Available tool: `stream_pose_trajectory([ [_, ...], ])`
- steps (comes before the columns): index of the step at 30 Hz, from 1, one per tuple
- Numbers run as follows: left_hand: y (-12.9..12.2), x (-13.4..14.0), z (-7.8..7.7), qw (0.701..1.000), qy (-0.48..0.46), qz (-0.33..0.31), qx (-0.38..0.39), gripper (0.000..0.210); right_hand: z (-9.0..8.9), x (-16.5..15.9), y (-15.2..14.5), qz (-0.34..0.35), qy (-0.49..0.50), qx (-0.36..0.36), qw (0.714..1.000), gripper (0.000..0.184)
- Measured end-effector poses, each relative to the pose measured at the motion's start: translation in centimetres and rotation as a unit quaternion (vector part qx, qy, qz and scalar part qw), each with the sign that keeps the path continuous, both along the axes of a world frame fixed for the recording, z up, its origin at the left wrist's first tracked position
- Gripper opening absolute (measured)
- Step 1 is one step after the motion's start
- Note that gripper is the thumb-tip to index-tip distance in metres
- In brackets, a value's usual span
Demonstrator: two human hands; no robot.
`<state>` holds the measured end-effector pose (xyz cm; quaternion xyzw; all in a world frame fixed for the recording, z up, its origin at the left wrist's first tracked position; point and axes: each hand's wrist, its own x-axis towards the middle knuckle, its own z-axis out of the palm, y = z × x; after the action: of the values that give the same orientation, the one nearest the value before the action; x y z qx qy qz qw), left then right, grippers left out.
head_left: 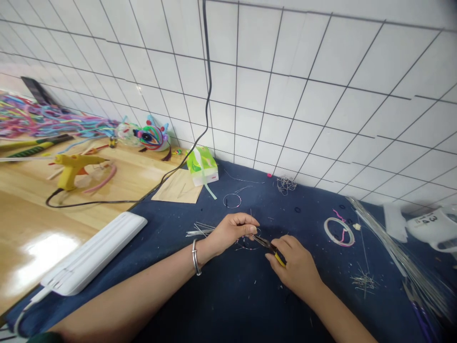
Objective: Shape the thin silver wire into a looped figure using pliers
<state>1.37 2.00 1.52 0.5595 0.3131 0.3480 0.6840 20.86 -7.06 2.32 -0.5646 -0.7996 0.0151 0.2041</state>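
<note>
My left hand [233,229] pinches a small thin wire ring [246,244] just above the dark blue cloth [228,295]. A silver bangle sits on that wrist. My right hand [294,267] grips small pliers [268,246] with yellow handles, and their dark jaws touch the wire ring beside my left fingertips. A bundle of straight thin wires [198,230] lies just left of my left hand.
A white long case [94,252] lies at the cloth's left edge. A yellow glue gun [73,167] with a black cable, a green tissue box [202,164], a wire hoop [232,200], a tape roll [339,231] and long wires [392,247] lie around. A tiled wall stands behind.
</note>
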Motion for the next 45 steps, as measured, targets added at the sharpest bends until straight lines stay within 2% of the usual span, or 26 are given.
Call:
stream_pose_trajectory([
  [11,-0.1,0.3,-0.3,0.999,-0.035,0.011,-0.021,0.024,0.2,0.1,-0.1,-0.011,-0.040,0.047,0.998,0.019],
  [22,0.0,-0.1,-0.4,0.998,0.006,-0.033,-0.054,0.023,0.4,0.0,-0.2,-0.024,-0.092,0.080,0.992,0.019],
  [34,-0.3,0.0,-0.5,0.998,0.008,0.000,-0.066,0.018,0.4,-0.3,-0.4,-0.019,-0.126,0.077,0.989,0.020],
  [45,-0.2,0.1,-0.8,0.996,-0.009,0.028,-0.086,0.017,1.6,-1.2,-1.0,-0.036,-0.196,0.083,0.976,0.023],
])
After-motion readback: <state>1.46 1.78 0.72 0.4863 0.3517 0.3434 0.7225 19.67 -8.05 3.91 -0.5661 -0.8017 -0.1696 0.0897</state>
